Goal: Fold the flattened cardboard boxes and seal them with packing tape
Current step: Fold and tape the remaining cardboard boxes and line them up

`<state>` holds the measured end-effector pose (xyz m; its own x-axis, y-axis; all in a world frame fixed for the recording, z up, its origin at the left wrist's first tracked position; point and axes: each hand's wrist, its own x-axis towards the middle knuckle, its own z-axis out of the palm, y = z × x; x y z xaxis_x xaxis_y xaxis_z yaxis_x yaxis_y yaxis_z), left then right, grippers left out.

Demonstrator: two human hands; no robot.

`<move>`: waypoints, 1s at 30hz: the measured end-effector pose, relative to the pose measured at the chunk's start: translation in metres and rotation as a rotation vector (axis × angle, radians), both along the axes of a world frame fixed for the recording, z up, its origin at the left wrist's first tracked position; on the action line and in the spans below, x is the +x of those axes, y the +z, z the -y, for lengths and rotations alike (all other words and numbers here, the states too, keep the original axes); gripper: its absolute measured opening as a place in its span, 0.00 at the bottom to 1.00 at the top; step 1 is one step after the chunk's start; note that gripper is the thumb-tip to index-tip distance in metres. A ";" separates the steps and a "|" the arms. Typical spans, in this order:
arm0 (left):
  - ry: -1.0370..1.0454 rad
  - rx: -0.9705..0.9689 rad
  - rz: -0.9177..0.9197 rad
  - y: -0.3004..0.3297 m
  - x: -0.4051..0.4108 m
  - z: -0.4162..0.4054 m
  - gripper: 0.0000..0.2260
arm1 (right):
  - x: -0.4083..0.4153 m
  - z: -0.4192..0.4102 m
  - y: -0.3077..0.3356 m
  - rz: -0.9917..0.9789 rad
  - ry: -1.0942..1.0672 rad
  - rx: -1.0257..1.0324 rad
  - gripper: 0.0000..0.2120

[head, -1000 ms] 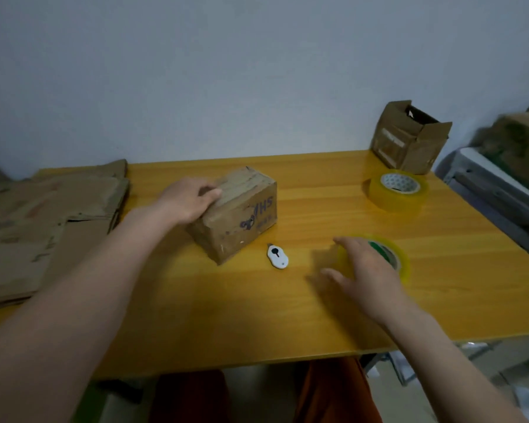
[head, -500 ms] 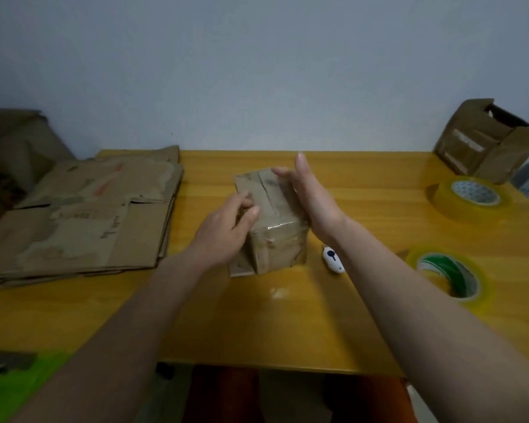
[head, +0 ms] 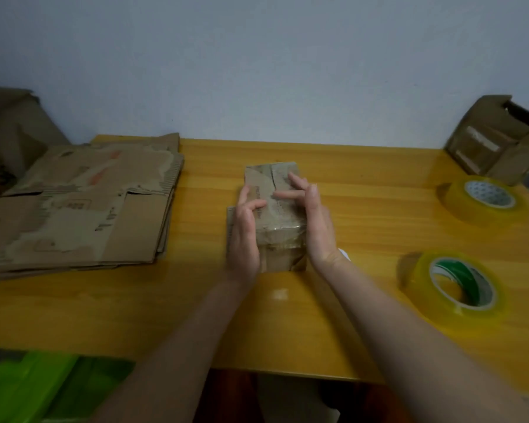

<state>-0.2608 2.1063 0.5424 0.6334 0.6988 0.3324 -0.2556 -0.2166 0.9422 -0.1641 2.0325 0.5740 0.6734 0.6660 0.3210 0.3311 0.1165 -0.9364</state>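
Observation:
A small taped cardboard box [head: 283,257] stands at the middle of the yellow table [head: 373,190]. My left hand [head: 243,239] presses flat against its left side, thumb resting on the top. My right hand [head: 316,227] presses the right side, its straight fingers laid across the top flaps. A stack of flattened cardboard boxes [head: 74,203] lies at the left. Two rolls of clear packing tape lie flat at the right: a nearer one with a green core [head: 422,270] and a farther one [head: 458,209].
An open cardboard box [head: 495,141] lies on its side at the back right corner. A small white cutter [head: 344,254] peeks out behind my right wrist. More cardboard [head: 9,132] leans at the far left. A green object [head: 28,389] sits below the table's front edge.
My right hand left the green-core tape roll and came to the box. The box was turned end-on, and both hands now press its sides. My view shifted left.

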 end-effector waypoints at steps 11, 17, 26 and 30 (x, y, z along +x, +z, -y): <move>-0.117 0.465 -0.340 0.005 -0.029 -0.030 0.20 | 0.036 0.033 0.000 0.449 0.315 -0.343 0.30; -0.120 0.553 -0.437 0.004 -0.032 -0.036 0.37 | 0.035 0.038 0.004 0.443 0.326 -0.382 0.35; -0.146 0.613 -0.511 0.011 -0.038 -0.038 0.46 | 0.002 0.015 0.017 0.536 0.034 -0.432 0.36; -0.229 0.649 -0.600 0.024 -0.045 -0.046 0.44 | 0.013 0.023 0.017 0.514 0.124 -0.438 0.35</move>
<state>-0.3061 2.1520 0.5668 0.9270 0.3255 0.1864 0.1361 -0.7550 0.6414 -0.1511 2.0092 0.5907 0.4181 0.8695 0.2629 0.7544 -0.1711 -0.6338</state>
